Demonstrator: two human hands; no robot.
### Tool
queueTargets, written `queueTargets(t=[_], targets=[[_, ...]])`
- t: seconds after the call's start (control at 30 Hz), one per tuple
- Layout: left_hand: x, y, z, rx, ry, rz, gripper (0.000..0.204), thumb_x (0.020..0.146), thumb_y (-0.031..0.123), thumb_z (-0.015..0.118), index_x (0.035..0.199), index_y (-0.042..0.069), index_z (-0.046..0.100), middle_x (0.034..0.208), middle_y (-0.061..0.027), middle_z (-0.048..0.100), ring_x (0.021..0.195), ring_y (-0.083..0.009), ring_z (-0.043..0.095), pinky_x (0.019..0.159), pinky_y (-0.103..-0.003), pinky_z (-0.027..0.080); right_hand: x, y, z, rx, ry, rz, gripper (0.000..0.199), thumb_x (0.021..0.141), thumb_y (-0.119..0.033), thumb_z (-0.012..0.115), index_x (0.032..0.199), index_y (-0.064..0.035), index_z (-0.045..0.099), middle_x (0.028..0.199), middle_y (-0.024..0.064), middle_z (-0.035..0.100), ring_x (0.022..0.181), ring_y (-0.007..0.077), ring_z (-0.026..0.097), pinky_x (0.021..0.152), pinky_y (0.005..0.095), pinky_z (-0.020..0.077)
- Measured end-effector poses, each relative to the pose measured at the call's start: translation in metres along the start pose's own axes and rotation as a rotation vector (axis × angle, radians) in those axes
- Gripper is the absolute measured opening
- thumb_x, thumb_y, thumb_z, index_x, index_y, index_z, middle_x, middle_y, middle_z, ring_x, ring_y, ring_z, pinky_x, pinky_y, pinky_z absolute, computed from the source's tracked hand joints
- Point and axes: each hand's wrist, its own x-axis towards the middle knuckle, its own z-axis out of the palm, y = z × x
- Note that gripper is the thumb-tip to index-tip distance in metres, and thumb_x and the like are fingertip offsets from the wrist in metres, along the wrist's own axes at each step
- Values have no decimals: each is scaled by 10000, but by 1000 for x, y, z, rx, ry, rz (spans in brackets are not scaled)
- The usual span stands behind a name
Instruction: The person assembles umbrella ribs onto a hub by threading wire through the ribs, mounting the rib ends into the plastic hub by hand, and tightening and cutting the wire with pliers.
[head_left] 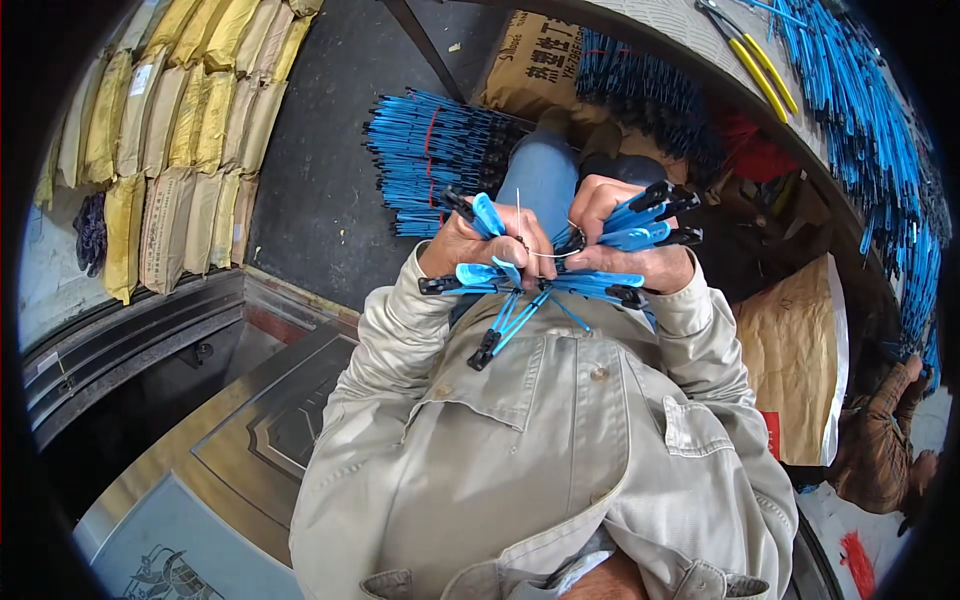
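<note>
In front of my lap, both hands are closed around a loose fan of thin blue rods with black ends [516, 318]. The fingers of my left hand [490, 243] pinch a thin white wire [550, 255], one end of which sticks up past the fingertips. From there it arcs across to my right hand [632, 240]. That hand is wrapped round several blue rods with flat blue tips and black ends [640, 236], which point out to the right. More rods stick out under both hands toward my jacket. Where the wire meets the rods is partly hidden by my fingers.
Banded bundles of blue rods [430, 150] lie ahead. More rods [870, 130] and yellow-handled pliers [760, 75] rest on the bench at right. Stacked sacks [190, 120] stand at left, a brown paper sack [795, 360] at right. Another person [880, 440] is at far right.
</note>
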Motion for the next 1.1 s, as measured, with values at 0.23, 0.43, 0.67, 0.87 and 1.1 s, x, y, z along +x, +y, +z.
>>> queueTargets(t=[0.23,0.43,0.67,0.87,1.1], targets=[[1,-1,10,50,74,-39,224,841,205,638,758,-3,639,793,-160,658,641,-164,624,576,-276,510,9,4,-2,-14,-9,41,252,642,-121,797,675,-35,563,732,85,568,709,176,545,619,298,420],[0,3,25,42,235,-127,232,814,214,672,728,0,646,767,-127,666,634,-149,623,577,-256,499,8,4,-7,-43,-66,35,266,647,-154,800,677,-36,563,729,83,565,734,191,553,652,311,435],[-2,0,26,129,211,-60,211,789,185,703,734,-8,638,761,-110,663,683,-133,624,623,-236,490,15,-6,-14,-35,-227,21,250,713,-142,760,719,-24,539,711,21,520,673,121,495,590,273,394],[-2,3,35,67,272,-163,201,793,176,702,757,-10,634,762,-95,660,715,-119,616,637,-229,480,15,-7,-6,126,-160,198,233,718,-130,724,693,-43,510,725,50,538,716,128,530,626,258,412],[-2,3,38,73,346,-157,179,805,159,688,793,-14,645,742,-65,644,670,-107,574,615,-234,451,23,-38,5,93,25,492,130,710,-23,638,702,-22,509,717,30,547,659,69,519,596,218,407]])
